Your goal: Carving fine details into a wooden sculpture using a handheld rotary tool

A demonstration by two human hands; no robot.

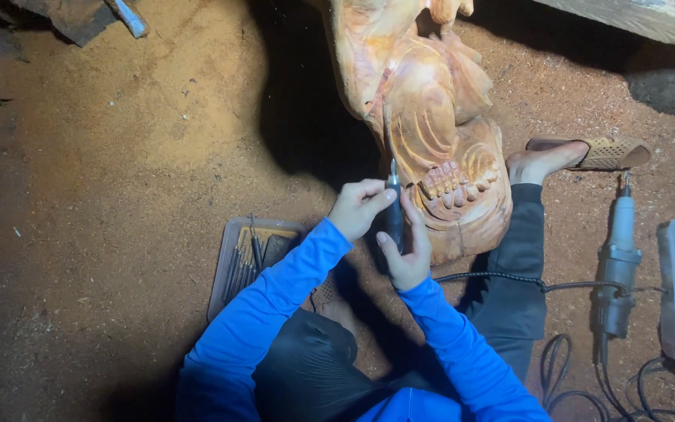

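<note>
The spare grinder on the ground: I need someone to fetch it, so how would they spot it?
Start at the orange wood carving and look right, past the sandalled foot. The grey spare grinder lies alone on the sawdust beside a clear plastic box, unlike the tool in the hands.

The carving (439, 133) I work on is bare orange-tan wood, sanded smooth on its curves and matt, while the floor (119, 195) around me lies rough with reddish sawdust. My sleeves (275, 305) are smooth blue cloth, the tool tray (224, 258) is translucent plastic, and the grey grinder (619, 258) beside me looks like dull metal.
</note>
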